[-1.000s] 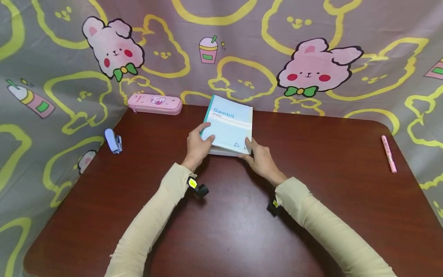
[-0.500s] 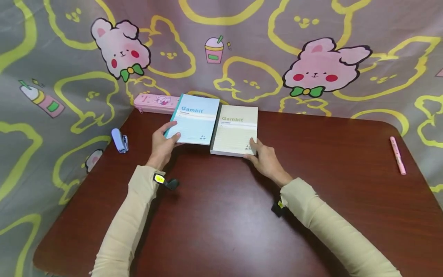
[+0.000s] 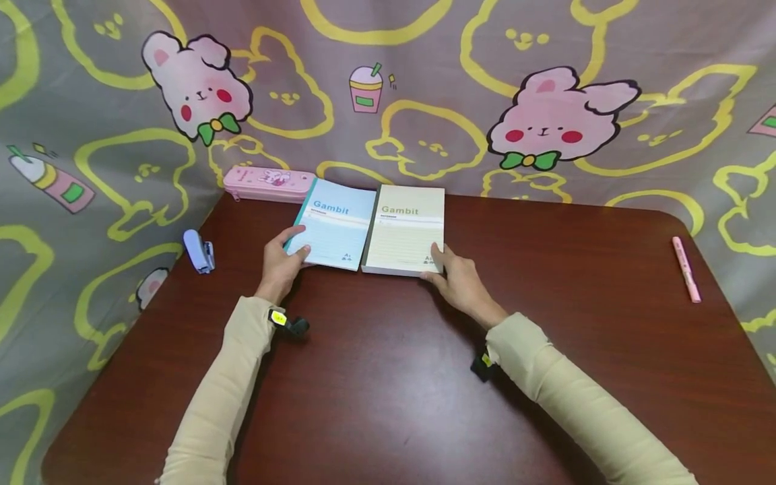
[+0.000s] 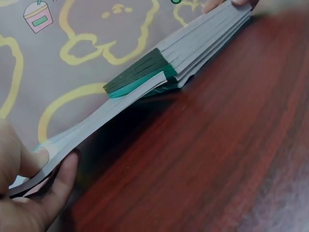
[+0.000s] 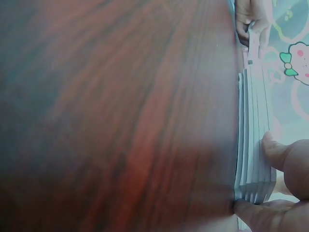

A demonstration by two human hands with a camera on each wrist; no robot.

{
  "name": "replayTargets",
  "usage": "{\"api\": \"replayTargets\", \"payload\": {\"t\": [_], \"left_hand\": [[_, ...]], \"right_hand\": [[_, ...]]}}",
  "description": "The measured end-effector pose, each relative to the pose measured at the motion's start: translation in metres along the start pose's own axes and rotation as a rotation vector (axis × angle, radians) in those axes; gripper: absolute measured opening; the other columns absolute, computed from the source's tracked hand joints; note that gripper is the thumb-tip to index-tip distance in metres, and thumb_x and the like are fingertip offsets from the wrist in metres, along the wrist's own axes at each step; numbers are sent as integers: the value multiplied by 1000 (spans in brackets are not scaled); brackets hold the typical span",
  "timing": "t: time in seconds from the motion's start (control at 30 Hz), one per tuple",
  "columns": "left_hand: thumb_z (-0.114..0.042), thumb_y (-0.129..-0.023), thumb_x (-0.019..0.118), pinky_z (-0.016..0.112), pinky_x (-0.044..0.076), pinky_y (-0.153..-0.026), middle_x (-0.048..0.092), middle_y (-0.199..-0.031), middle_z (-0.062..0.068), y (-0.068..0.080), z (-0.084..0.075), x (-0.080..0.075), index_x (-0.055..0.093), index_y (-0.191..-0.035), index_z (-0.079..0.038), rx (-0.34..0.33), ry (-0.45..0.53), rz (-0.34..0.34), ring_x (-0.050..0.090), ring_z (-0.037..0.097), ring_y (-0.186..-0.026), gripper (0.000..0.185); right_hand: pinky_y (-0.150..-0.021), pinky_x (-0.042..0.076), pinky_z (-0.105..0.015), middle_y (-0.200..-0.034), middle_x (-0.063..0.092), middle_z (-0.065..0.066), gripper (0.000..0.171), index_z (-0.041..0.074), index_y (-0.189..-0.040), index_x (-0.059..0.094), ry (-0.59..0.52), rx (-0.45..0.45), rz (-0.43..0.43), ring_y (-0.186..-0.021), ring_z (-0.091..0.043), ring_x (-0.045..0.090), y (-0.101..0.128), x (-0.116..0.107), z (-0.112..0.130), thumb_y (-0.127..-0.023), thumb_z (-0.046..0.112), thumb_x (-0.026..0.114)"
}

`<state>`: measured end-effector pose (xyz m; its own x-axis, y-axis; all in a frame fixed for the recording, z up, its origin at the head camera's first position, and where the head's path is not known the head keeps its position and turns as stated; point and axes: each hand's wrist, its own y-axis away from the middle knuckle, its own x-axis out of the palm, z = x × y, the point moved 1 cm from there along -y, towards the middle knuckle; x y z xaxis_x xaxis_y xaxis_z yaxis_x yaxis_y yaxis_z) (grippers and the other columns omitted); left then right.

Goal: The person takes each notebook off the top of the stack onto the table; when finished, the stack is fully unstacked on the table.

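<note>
My left hand point(image 3: 281, 264) pinches a blue "Gambit" notebook point(image 3: 337, 225) at its lower left corner, thumb on the cover and fingers underneath. In the left wrist view a dark gap shows beneath this notebook point(image 4: 104, 118), and its far end meets the side of a notebook stack point(image 4: 207, 41). That stack has dark green and teal spines. A beige "Gambit" notebook point(image 3: 407, 225) lies on top of it. My right hand point(image 3: 462, 277) holds the stack's lower right corner, with the thumb and fingers on either side of the layered pages point(image 5: 256, 130) in the right wrist view.
A pink pencil case point(image 3: 267, 185) stands at the back left, partly behind the blue notebook. Toward the left edge of the brown table point(image 3: 388, 377) lies a light blue stapler point(image 3: 198, 251). A pink pen point(image 3: 686, 269) is at the far right. Patterned cloth point(image 3: 424, 81) rises behind.
My left hand has carried the blue notebook off the stack to the left, uncovering the beige one, then lowered it beside the stack. My right hand keeps its grip on the stack.
</note>
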<state>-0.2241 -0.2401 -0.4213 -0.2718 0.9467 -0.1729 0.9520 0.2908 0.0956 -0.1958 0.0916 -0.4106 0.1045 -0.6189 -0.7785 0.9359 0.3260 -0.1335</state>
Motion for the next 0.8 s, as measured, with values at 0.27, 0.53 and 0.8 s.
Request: {"api": "replayTargets", "payload": {"t": [0.27, 0.53, 0.8], "left_hand": [[1, -90, 62, 35, 33, -112, 46, -146, 13, 4, 5, -2, 56, -135, -9, 80, -194, 9, 37, 18, -135, 46], [-1, -89, 63, 38, 25, -118, 49, -144, 14, 4, 5, -1, 58, -132, -8, 97, -245, 35, 36, 20, -136, 44], [-3, -89, 65, 40, 27, -117, 48, -144, 15, 0, 3, 1, 57, -132, -6, 98, -293, 94, 38, 22, -133, 44]], "right_hand": [[-99, 47, -54, -147, 34, -32, 67, -6, -144, 38, 13, -19, -3, -127, -44, 47, -1, 1, 2, -91, 25, 67], [-99, 46, -54, -149, 34, -30, 69, -5, -144, 37, 16, 8, 6, -128, -44, 47, 0, -1, 2, -91, 26, 67], [-100, 45, -54, -149, 33, -30, 68, -7, -144, 35, 28, 27, 9, -129, -44, 45, 5, -4, 0, -92, 24, 66]]}}
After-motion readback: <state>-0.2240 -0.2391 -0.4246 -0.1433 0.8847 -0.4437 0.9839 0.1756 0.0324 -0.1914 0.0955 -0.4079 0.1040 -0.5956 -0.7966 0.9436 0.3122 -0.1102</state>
